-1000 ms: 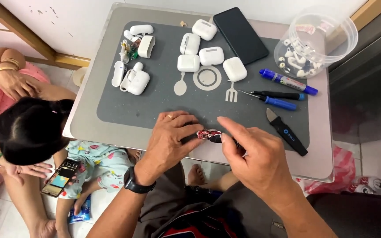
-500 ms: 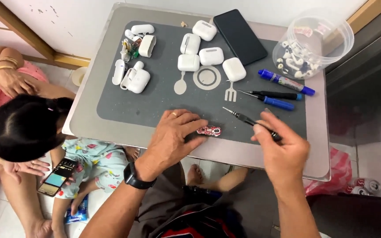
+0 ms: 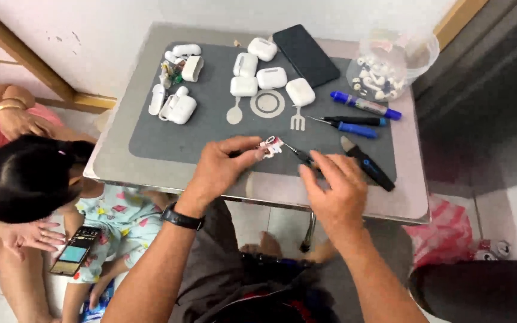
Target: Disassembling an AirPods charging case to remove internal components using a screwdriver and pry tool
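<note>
Grey matting covers the small table, and the work is done at its near edge. Left hand pinches a small white-and-red component between thumb and fingertips, clear of the mat, with the fingers closed firmly on it. Right hand holds a slim dark-handled screwdriver; its long axis runs from the right hand up and leftward, tip meeting or nearly meeting the component — contact cannot be confirmed. The component thus lies to the upper left of the right hand's grip and just right of the left fingertips, with the left hand the nearer. Right fingers are curled around the handle, though how tightly is hidden behind the back of the hand.

Elsewhere on the mat: white earbud cases, a dark phone, a blue marker, a blue-handled tool, a black pry tool — and a clear tub of small parts at the far right corner. A child sits to the left below table level.
</note>
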